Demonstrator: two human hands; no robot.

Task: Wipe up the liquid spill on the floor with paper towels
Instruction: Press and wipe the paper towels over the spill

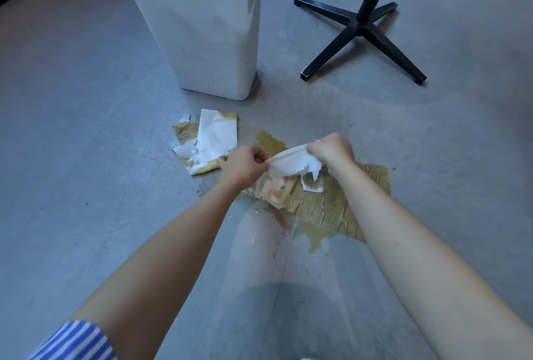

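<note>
A brown liquid spill [313, 234] spreads over the grey floor in front of me. Soaked brown paper towels [331, 204] lie flat on it, stretching right. Another heap of partly stained white paper towels [215, 136] lies to the left, near the bin. My left hand [242, 165] and my right hand [331, 150] hold a white paper towel [291, 162] stretched between them just above the soaked sheets. Both hands pinch its ends. A thin wet film [259, 244] runs toward me between my forearms.
A tall white bin [207, 28] stands just behind the left heap. A black cross-shaped stand base [360, 28] sits at the back right. A dark baseboard runs along the top left corner. Grey floor [86, 143] lies open to the left.
</note>
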